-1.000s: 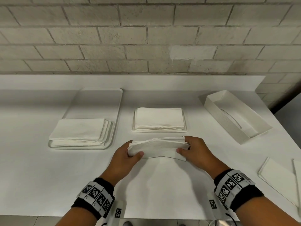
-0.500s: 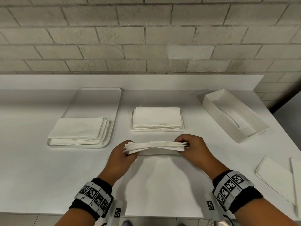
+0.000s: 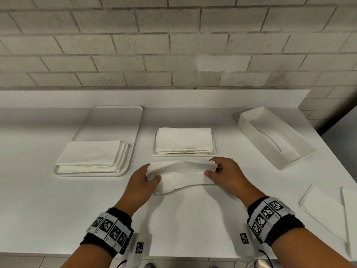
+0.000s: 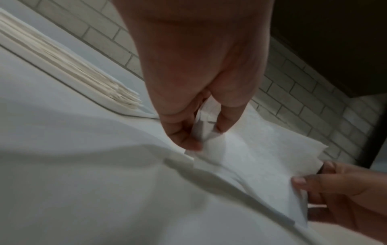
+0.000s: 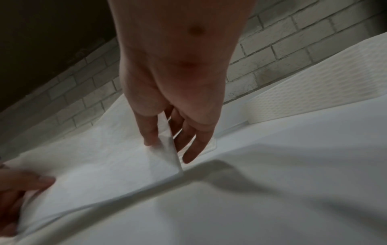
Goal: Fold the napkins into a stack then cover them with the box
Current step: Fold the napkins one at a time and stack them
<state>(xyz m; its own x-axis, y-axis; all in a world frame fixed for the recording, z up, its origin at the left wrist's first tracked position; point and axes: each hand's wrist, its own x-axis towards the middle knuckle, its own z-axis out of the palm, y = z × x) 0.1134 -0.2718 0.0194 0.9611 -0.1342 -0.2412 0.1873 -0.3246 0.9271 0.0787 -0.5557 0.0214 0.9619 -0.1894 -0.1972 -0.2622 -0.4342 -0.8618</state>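
A folded napkin was held just above the counter, near the stack, pinched at its left end by the left hand and its right end by the right hand, both palms down.

No readable words, numbers or brand names show anywhere; the only markings are black-and-white square code patterns on the left wristband and the right wristband, and on two small tags hanging below the wrists, none legible as text
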